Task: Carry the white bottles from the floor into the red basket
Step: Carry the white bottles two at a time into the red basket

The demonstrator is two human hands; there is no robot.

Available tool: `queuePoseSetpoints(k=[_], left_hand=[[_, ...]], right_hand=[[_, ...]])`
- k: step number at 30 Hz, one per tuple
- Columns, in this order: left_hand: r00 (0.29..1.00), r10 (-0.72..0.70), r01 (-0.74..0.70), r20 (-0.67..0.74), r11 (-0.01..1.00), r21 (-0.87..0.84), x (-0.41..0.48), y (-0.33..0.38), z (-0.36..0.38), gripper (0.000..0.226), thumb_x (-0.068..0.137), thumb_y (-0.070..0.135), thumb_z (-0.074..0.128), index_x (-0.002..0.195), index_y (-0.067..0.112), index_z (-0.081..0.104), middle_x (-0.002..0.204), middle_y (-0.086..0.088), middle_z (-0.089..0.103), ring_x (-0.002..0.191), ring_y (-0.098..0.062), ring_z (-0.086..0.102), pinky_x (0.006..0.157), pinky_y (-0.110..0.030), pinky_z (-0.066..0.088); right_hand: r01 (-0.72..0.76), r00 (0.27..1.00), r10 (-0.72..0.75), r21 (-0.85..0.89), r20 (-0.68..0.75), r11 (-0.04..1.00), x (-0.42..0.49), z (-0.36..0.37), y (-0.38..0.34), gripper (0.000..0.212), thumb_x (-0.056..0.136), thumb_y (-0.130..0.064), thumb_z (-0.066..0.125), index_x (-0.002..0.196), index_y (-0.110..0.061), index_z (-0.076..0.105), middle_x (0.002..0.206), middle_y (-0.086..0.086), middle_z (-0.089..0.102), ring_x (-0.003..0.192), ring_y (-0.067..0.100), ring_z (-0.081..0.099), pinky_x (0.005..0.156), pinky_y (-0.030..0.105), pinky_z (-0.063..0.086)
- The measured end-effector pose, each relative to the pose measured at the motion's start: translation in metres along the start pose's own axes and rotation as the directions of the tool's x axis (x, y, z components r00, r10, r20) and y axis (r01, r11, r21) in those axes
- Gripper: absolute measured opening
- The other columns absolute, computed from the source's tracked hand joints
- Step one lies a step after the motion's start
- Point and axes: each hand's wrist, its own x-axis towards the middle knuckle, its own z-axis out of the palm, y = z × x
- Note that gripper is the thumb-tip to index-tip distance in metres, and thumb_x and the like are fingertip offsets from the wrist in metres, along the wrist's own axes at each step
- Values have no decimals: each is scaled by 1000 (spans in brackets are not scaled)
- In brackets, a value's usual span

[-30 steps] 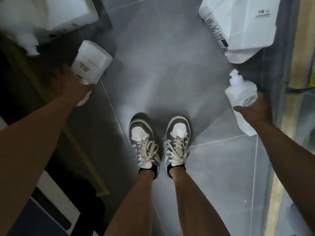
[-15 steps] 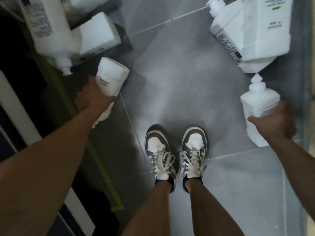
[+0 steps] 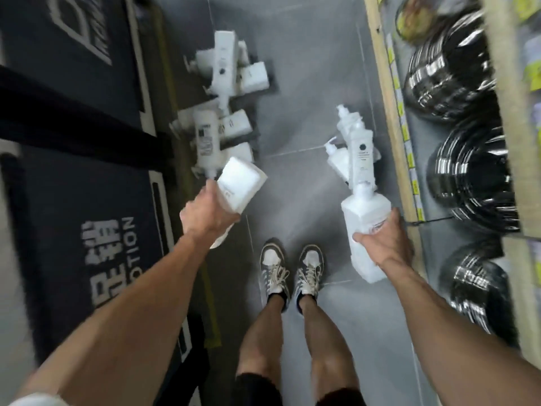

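I see the left hand (image 3: 209,212) clenched round a white square-sided plastic bottle (image 3: 240,183), which it holds in the air above the floor. The bottle's long axis is tilted, with the flat base up and away from the person and the neck end down behind the wrist. The right hand (image 3: 380,244) grasps a white plastic pump bottle (image 3: 366,218) round its middle, also off the floor. Its long axis runs away from the person, pump head forward and base back towards the feet.

That makes two bottles carried, one in each hand. More loose white bottles lie in two heaps, one (image 3: 222,83) ahead of the left hand and the other (image 3: 358,153) just beyond the carried pump head. They point every way, and motion blur keeps me from an exact count.

The surface is a grey tiled floor (image 3: 292,83). A dark mat with white lettering (image 3: 87,200) lies to the left. To the right, a pale wooden shelf edge (image 3: 389,112) fronts three stacks of black round dishes (image 3: 468,177). Two dark-and-white laced sneakers (image 3: 273,265) stand between the arms.
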Motion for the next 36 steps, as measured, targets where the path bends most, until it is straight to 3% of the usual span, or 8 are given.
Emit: queuePoseSetpoints(k=[5, 12, 17, 21, 25, 31, 34, 36], left_hand=[[997, -11, 3, -77, 995, -101, -104, 6, -123, 73, 67, 46, 85, 117, 18, 40, 115, -5, 65, 98, -35, 66, 77, -42, 51], [989, 62, -77, -132, 991, -112, -199, -9, -228, 69, 64, 48, 84, 109, 22, 39, 110, 0, 65, 90, -29, 68, 73, -44, 58], [974, 112, -131, -195, 988, -87, -239, -29, -285, 63, 64, 51, 81, 103, 25, 38, 101, 5, 63, 86, -26, 67, 68, -39, 55], [968, 111, -138, -226, 985, -108, -267, -57, -298, 63, 61, 54, 79, 100, 31, 35, 97, 9, 62, 83, -21, 65, 68, -37, 53], [972, 49, -85, -229, 985, -152, -289, -92, -300, 61, 58, 58, 74, 98, 33, 35, 97, 9, 64, 80, -20, 63, 69, -38, 55], [957, -116, 53, -266, 971, -231, -326, -144, -302, 61, 62, 59, 75, 99, 30, 36, 86, 9, 53, 75, -18, 52, 62, -34, 42], [927, -239, 154, -290, 945, -288, -343, -168, -299, 75, 64, 58, 75, 120, 24, 40, 96, 2, 63, 86, -26, 61, 68, -37, 45], [898, -347, 240, -272, 902, -358, -357, -179, -291, 75, 62, 58, 75, 120, 22, 42, 101, -1, 66, 92, -29, 64, 69, -38, 45]], right_hand=[[112, 994, -112, -34, 8, 993, -101, -109, -76, 79, 62, -39, 87, 124, -18, 42, 127, 10, 56, 109, 38, 63, 83, 41, 49], [328, 944, -327, -179, 33, 928, -215, -206, -148, 84, 64, -44, 84, 130, -18, 39, 130, 6, 55, 110, 35, 61, 77, 36, 43], [572, 812, -564, -390, 148, 722, -277, -240, -181, 85, 66, -49, 81, 130, -21, 34, 129, 2, 55, 104, 26, 64, 85, 40, 53], [638, 752, -631, -450, 189, 625, -305, -246, -194, 84, 62, -59, 81, 126, -27, 37, 125, -2, 56, 104, 23, 63, 88, 41, 52], [682, 701, -684, -470, 202, 560, -333, -241, -217, 75, 63, -62, 75, 121, -31, 39, 119, -6, 65, 105, 24, 64, 80, 36, 46], [762, 604, -732, -500, 316, 412, -362, -227, -252, 69, 65, -61, 73, 115, -30, 37, 115, 0, 67, 102, 30, 65, 75, 36, 44], [804, 525, -753, -522, 397, 285, -371, -218, -271, 70, 66, -60, 72, 118, -30, 37, 116, 0, 67, 104, 31, 65, 75, 37, 43], [833, 450, -770, -522, 453, 181, -378, -210, -285, 70, 69, -57, 71, 122, -29, 36, 117, -1, 66, 106, 31, 65, 75, 35, 40]])
